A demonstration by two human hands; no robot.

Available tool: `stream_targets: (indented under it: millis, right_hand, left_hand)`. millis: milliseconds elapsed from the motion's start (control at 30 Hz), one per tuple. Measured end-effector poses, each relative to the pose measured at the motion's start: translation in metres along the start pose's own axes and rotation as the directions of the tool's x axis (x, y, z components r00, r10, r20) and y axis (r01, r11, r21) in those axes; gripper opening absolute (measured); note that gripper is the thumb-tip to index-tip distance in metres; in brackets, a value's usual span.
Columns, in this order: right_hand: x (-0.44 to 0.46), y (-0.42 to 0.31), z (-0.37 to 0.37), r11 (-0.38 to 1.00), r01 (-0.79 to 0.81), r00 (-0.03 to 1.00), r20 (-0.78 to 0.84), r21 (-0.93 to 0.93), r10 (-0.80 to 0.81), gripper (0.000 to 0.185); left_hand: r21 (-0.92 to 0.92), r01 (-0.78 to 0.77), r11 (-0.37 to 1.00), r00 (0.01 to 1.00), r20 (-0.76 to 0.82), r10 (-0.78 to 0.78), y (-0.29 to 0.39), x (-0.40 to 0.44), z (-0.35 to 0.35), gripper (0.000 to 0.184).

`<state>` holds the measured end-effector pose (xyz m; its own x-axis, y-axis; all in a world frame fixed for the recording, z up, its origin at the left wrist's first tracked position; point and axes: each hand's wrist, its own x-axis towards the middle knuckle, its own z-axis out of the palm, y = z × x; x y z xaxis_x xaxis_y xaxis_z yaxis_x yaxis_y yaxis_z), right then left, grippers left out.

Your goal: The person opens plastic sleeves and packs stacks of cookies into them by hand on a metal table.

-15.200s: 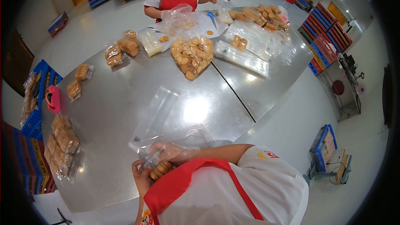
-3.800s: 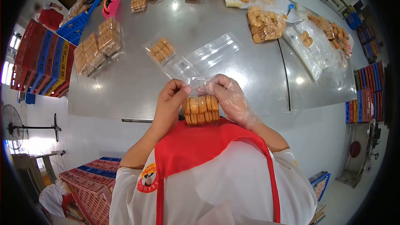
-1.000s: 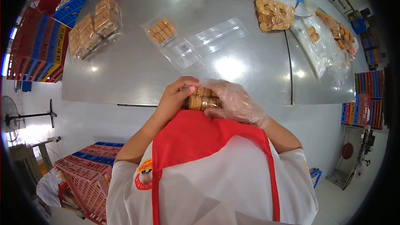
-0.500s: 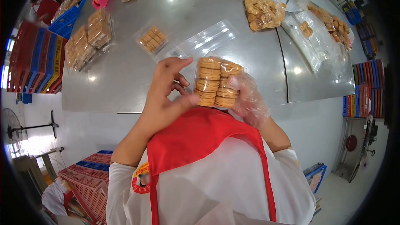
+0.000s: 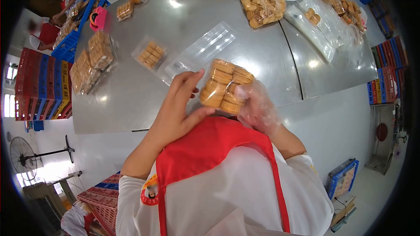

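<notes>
A clear plastic pack of round golden biscuits [image 5: 221, 83], stacked in two columns, is held just above my red apron, tilted slightly. My right hand [image 5: 259, 107], in a thin clear plastic glove, grips the pack's right side with the thumb over its front. At the pack's left is my bare left hand [image 5: 173, 109], its fingers stretched out and apart. The left thumb is by the lower left corner; I cannot tell whether it touches. Beyond the hands, a flat clear plastic bag [image 5: 199, 46] and a smaller biscuit pack [image 5: 149, 54] lie on the metal table [image 5: 197, 11].
Large biscuit packs [image 5: 100, 50] stand at the table's left, near a pink tape dispenser [image 5: 99, 19]. A full bag of biscuits [image 5: 262, 8] and a pile of plastic bags [image 5: 310, 30] lie at the right. Stacked crates [image 5: 43, 83] stand left; people work beside a blue crate [image 5: 72, 39].
The held pack has tilted, its top leaning right. My left hand has come closer to the pack's lower left corner. The whole view has turned slightly.
</notes>
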<state>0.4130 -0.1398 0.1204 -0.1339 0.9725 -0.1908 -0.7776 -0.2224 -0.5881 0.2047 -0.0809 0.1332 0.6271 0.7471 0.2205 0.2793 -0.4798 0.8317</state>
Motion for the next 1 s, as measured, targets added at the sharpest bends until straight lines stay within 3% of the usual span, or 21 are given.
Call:
stream_targets:
  millis: [33, 67, 133, 233, 333, 533, 633, 733, 833, 1000]
  right_hand:
    - [0.002, 0.003, -0.011, 1.0, 0.021, 0.999, -0.049, -0.003, -0.021, 0.056]
    - [0.003, 0.006, -0.023, 0.999, 0.039, 0.992, -0.119, -0.002, -0.039, 0.055]
    - [0.002, 0.015, -0.051, 0.997, 0.074, 0.965, -0.25, -0.005, -0.073, 0.055]
    - [-0.005, 0.03, -0.085, 0.994, 0.07, 0.956, -0.28, -0.08, -0.09, 0.047]
    - [-0.007, 0.035, -0.099, 0.994, -0.017, 0.947, -0.318, 0.106, 0.05, 0.036]
    - [0.009, 0.036, -0.091, 0.988, 0.066, 0.957, -0.289, 0.143, -0.022, 0.038]
    - [0.019, 0.027, -0.079, 0.988, 0.089, 0.959, -0.28, 0.13, -0.049, 0.052]
    - [0.032, 0.018, -0.062, 0.98, 0.169, 0.95, -0.281, 0.101, -0.135, 0.059]
    - [0.059, 0.01, -0.056, 0.976, 0.209, 0.97, -0.135, 0.059, -0.2, 0.066]
    - [0.114, 0.029, -0.04, 0.894, 0.445, 0.895, -0.013, 0.051, -0.445, 0.072]
  left_hand:
    - [-0.063, 0.084, 0.995, 0.996, -0.008, -0.084, -0.009, 0.003, 0.006, 0.063]
    - [0.188, -0.006, 0.982, 1.0, -0.008, 0.008, -0.019, 0.004, 0.011, 0.053]
    - [0.639, -0.164, 0.751, 0.984, 0.049, 0.173, -0.046, 0.006, 0.02, 0.032]
    - [0.853, -0.274, 0.445, 0.958, 0.199, 0.207, -0.074, 0.005, 0.026, 0.015]
    - [0.906, -0.27, 0.326, 0.958, 0.22, 0.183, -0.083, 0.009, 0.024, 0.015]
    - [0.945, -0.125, 0.302, 0.992, 0.127, 0.013, -0.088, 0.023, 0.021, 0.031]
    - [0.982, -0.099, 0.16, 0.994, 0.104, -0.029, -0.085, 0.031, 0.016, 0.045]
    - [0.97, -0.089, 0.226, 0.966, 0.139, -0.217, -0.076, 0.043, 0.003, 0.051]
    - [0.89, -0.134, 0.437, 0.934, 0.26, -0.244, -0.065, 0.065, -0.022, 0.051]
    - [0.776, -0.092, 0.625, 0.931, 0.289, -0.222, -0.039, 0.108, -0.042, 0.056]
